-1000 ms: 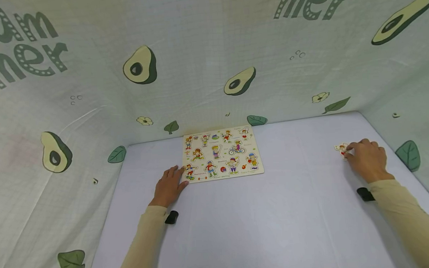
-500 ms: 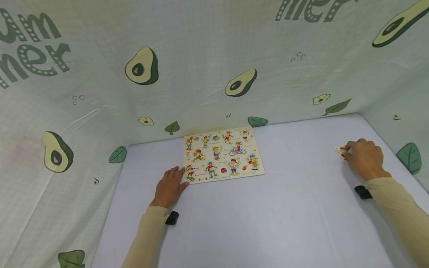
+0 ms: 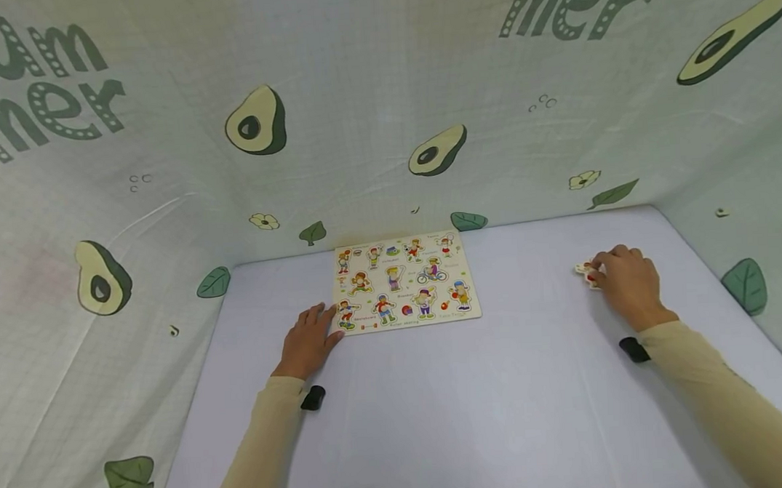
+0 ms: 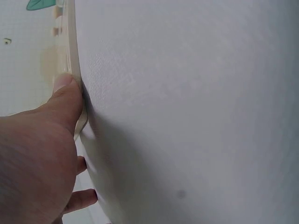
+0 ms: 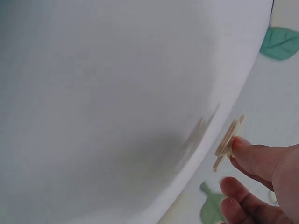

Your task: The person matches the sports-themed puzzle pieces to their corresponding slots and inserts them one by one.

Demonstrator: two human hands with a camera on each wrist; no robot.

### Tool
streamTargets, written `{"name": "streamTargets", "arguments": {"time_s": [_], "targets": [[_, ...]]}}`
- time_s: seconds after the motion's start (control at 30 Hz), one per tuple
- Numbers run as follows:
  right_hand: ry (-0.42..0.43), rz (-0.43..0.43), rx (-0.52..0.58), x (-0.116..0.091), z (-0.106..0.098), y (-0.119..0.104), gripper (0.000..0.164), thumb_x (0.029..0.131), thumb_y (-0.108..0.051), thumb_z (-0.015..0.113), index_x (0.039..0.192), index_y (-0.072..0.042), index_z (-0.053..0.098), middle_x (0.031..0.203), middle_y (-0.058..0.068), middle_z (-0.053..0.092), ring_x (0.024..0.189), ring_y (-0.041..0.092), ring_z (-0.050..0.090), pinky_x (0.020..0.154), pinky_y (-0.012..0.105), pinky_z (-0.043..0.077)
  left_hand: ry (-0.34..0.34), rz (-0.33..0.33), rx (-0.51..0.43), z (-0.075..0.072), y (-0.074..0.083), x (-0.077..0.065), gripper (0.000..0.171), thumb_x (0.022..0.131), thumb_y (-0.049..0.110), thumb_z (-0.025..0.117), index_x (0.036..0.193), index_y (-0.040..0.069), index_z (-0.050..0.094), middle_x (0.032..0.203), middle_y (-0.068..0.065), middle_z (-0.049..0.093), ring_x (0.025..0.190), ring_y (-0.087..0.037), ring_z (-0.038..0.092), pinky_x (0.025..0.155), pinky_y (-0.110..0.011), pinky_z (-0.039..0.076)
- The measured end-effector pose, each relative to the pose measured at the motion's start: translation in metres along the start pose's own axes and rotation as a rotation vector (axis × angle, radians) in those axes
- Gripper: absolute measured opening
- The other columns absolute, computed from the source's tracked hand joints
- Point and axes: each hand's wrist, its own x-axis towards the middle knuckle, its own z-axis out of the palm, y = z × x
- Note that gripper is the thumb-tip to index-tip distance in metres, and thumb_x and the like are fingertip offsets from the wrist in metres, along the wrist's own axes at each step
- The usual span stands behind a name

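Note:
A flat wooden puzzle board (image 3: 375,270) printed with sports figures lies near the back of the table. My left hand (image 3: 306,342) rests at its front left corner, fingers spread. In the left wrist view the thumb (image 4: 67,100) lies on the board's edge; the other fingers are mostly hidden. To the right, my right hand (image 3: 629,288) pinches a small wooden puzzle piece (image 3: 587,270) between thumb and fingers. The right wrist view shows this puzzle piece (image 5: 226,140) edge-on, off the table, with layered-looking edges; whether it is one piece or stacked ones I cannot tell.
The white-covered table (image 3: 477,408) stretches in front of the board and between the hands. A pale cloth (image 3: 351,78) with avocado and leaf prints hangs behind the table and along both sides. Each wrist has a small black device (image 3: 634,350) strapped beneath it.
My right hand has moved left with the puzzle piece, from near the table's right edge toward the board. The left hand and the board have stayed in place.

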Motion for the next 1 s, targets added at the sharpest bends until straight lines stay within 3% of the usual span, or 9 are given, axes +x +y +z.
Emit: {"name": "streamTargets", "arguments": {"time_s": [0.2,0.6,1.0], "targets": [[0.034,-0.082,0.031,0.003,0.008,-0.038,0.012,0.093,-0.002,0.078,0.102,0.004,0.073,0.107,0.030,0.063,0.100,0.050,0.058,0.081,0.064,0.047,-0.018,0.001,-0.003,0.002,-0.002,0.000,0.065,0.107,0.037,0.064,0.161,0.008,0.043,0.164,-0.023,0.039,0.151,-0.046,0.036,0.113,-0.069,0.040],[0.053,-0.225,0.054,0.020,0.030,-0.095,0.014,0.090,-0.002,0.082,0.103,0.001,0.078,0.100,0.020,0.066,0.093,0.040,0.061,0.080,0.054,0.049,-0.031,0.000,-0.008,-0.002,0.000,0.002,0.065,0.108,0.036,0.063,0.161,0.006,0.043,0.165,-0.024,0.037,0.151,-0.047,0.035,0.114,-0.069,0.038],[0.017,-0.237,0.062,0.040,0.048,-0.130,0.014,0.092,-0.004,0.082,0.105,0.000,0.079,0.103,0.017,0.066,0.096,0.035,0.060,0.085,0.049,0.051,-0.025,0.010,0.000,-0.001,-0.001,0.003,0.065,0.108,0.037,0.062,0.161,0.006,0.043,0.165,-0.024,0.038,0.151,-0.047,0.035,0.114,-0.068,0.039]]}}
